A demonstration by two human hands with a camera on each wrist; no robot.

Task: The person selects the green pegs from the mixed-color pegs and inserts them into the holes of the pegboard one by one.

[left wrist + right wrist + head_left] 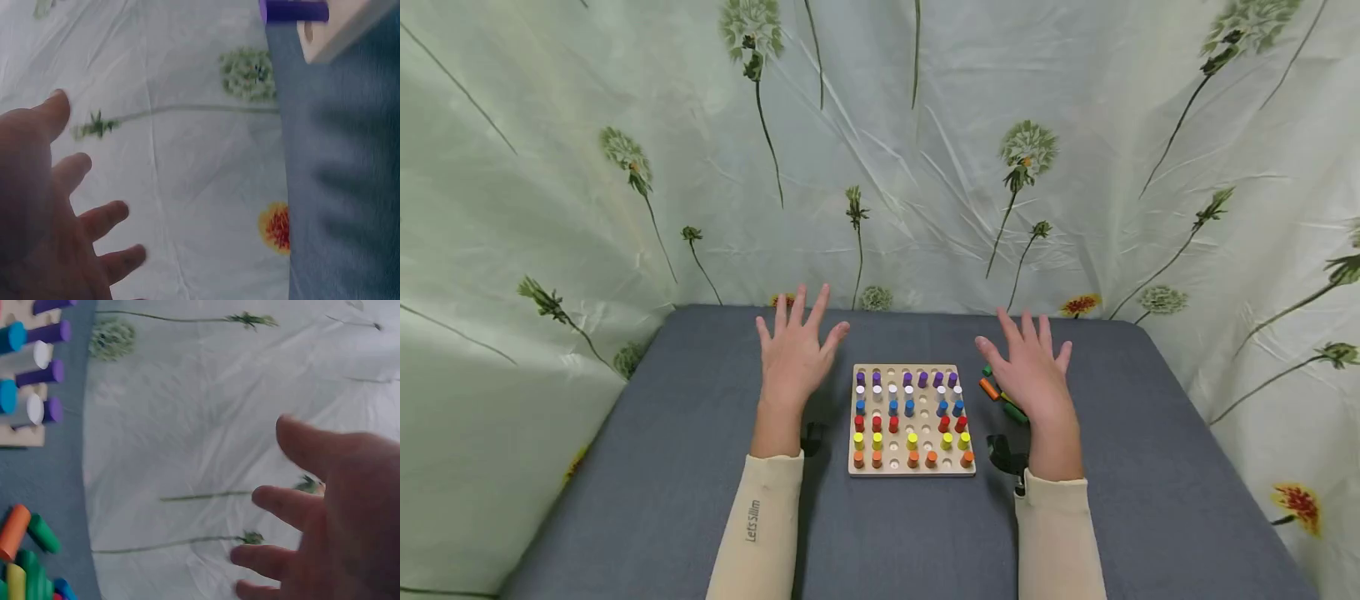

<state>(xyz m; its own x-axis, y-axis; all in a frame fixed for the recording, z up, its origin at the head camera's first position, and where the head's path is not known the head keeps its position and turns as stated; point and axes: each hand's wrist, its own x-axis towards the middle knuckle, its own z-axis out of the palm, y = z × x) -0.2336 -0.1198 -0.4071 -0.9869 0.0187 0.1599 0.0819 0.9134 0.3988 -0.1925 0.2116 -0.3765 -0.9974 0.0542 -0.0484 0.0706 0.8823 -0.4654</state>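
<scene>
Between my two hands lies a wooden pegboard (901,473) with rows of purple, white, blue, red, yellow and orange pegs; some of its holes are bare. My left hand (791,358) is held up left of the board, fingers spread and nothing in it. Over on the right, my right hand (1032,371) is likewise spread and holds nothing. Partly hidden beneath it are loose pegs, among them an orange peg (14,532) and a green peg (44,533). In the left wrist view only a purple peg (295,11) and a board corner (331,37) show.
A grey cloth covers the table (880,542). Behind and along the sides hangs a pale curtain (925,167) printed with dandelions. Dark wrist camera mounts (1006,457) stick out at the inner side of both wrists.
</scene>
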